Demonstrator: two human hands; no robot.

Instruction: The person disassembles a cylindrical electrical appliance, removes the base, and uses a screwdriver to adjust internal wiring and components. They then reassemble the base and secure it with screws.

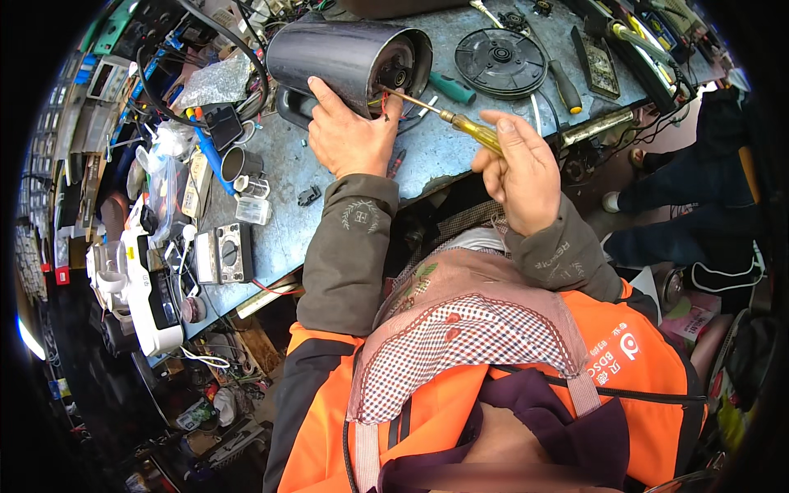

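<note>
A dark electric kettle [325, 62] lies on its side on the bench, its open underside turned to the right with inner parts and a red wire showing. My left hand [353, 135] steadies its lower rim, the index finger stretched along the body and the other fingertips at the opening. In my right hand [522, 172] is a screwdriver [475, 131] with a clear yellow handle, its shaft pointing left into the kettle's underside. Exactly what the tip touches is hard to make out. The kettle's black handle [294, 105] shows below the body, partly behind my left hand.
A round black base plate [500, 64] lies right of the kettle, between a green-handled screwdriver [452, 88] and a dark-handled one [565, 86]. A multimeter [226, 253], a metal cup [240, 164] and tangled cables crowd the left. Another person's legs [682, 205] are at right.
</note>
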